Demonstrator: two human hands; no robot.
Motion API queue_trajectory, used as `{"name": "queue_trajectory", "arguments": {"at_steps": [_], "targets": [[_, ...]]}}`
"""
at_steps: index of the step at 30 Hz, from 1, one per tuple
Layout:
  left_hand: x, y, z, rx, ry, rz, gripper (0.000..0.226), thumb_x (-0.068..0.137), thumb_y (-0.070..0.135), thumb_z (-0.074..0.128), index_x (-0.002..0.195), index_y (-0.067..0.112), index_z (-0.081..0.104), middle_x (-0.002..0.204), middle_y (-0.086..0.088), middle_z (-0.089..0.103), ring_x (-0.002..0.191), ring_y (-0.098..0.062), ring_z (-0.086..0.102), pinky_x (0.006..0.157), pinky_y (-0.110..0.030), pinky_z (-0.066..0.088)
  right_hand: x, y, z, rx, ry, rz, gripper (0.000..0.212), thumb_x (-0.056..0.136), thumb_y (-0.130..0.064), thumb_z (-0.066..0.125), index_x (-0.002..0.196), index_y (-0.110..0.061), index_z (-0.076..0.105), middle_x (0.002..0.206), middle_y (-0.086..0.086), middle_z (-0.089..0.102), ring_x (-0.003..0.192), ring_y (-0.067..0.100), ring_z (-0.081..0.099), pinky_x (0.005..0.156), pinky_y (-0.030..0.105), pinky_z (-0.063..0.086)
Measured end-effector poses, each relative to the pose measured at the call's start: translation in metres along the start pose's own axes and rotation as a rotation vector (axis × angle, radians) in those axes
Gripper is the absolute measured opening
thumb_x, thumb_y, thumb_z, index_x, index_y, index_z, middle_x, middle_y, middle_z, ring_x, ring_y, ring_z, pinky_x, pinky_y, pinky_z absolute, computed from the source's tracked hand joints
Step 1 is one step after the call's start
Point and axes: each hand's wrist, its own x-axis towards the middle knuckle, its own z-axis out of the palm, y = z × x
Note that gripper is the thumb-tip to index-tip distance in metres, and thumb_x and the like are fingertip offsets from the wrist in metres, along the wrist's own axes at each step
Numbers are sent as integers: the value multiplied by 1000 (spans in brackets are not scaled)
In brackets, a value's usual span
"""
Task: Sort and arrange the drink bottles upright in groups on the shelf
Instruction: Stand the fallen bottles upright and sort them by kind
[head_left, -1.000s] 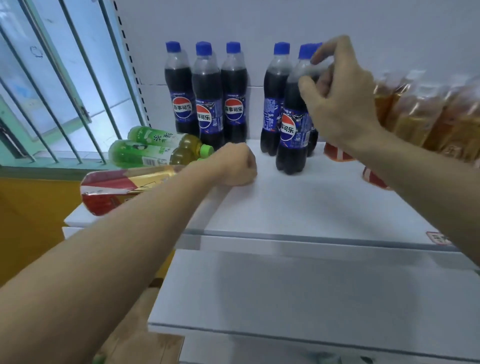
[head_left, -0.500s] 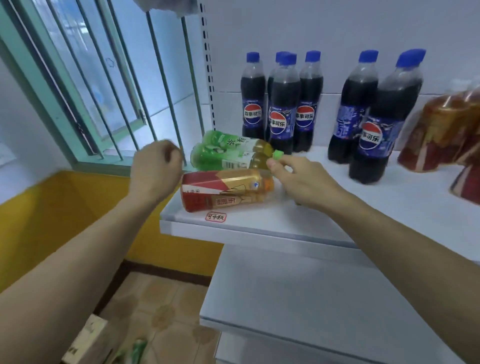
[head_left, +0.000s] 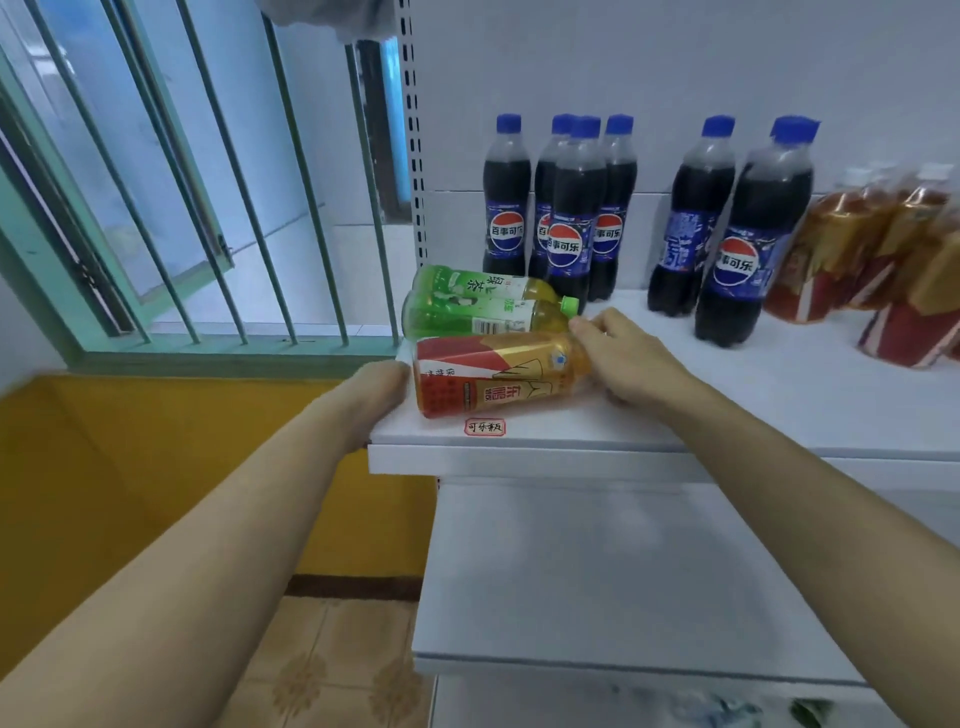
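Grabbing the red tea bottle (head_left: 498, 376) lying at the shelf's (head_left: 727, 410) left front corner: our right hand (head_left: 631, 358) grips its neck, left hand (head_left: 376, 389) touches its base, can't tell the grip.

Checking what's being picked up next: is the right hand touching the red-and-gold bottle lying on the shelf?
Touching. The head view shows the right hand with fingers curled round the cap end of the lying red-and-gold bottle, no gap visible.
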Motion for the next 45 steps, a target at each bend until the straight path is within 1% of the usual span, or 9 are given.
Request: {"name": "queue_trajectory", "arguments": {"at_steps": [7,13,21,26,31,36,38,41,45], "targets": [[-2,1,9,220,132,96,58,107,38,24,140,-1,51,132,-21,60,113,-33,60,97,-40,47,-20,-22,-27,379,109,47,41,99,-51,56,103,-13,71,86,9,60,69,18,51,59,28,46],[5,2,14,315,156,86,51,110,26,21,149,-3,39,145,-23,50,130,-37,51,111,-45,40,-15,-75,-59,54,407,-190,45,87,-62,66,103,-21,69,99,-6,66,86,14,64,65,28,55],[6,-2,12,310,152,82,58,109,35,20,151,-2,37,145,-22,50,125,-37,53,102,-46,45,-9,-133,-22,-203,340,-361,41,84,-59,72,96,-21,64,87,-10,64,74,1,57,61,18,45],[4,3,13,386,144,105,51,110,23,17,150,-3,36,150,-25,44,133,-40,47,111,-48,40,-8,-126,-23,-94,354,-316,41,86,-62,67,99,-24,63,85,-15,60,76,1,58,64,20,48],[11,10,7,491,179,71,62,109,39,19,154,-2,32,157,-24,38,141,-40,41,116,-47,33,-14,-109,-35,40,238,-334,40,98,-57,51,120,-23,58,96,-20,55,91,1,56,72,19,46],[21,25,15,454,193,87,54,107,30,26,148,-2,42,150,-22,47,135,-36,47,107,-41,38,-8,-56,-30,167,431,-253,20,105,-35,48,119,-20,53,102,-12,56,96,6,57,86,27,49],[24,24,18,479,213,95,53,106,29,26,144,-3,47,144,-21,53,128,-35,52,95,-38,40,1,-29,-17,91,319,-99,23,106,-36,47,120,-19,53,109,-4,58,102,15,58,86,32,46],[23,22,19,513,217,91,52,107,26,21,142,-3,48,145,-24,52,129,-37,52,101,-42,41,12,-8,2,8,74,9,33,106,-46,42,125,-21,51,116,1,63,105,20,62,92,40,50],[23,24,21,519,235,95,51,108,27,23,140,-3,48,142,-24,54,128,-37,53,104,-42,41,24,0,6,80,57,9,20,102,-30,57,120,-20,60,112,6,70,97,18,66,84,34,53]]}}
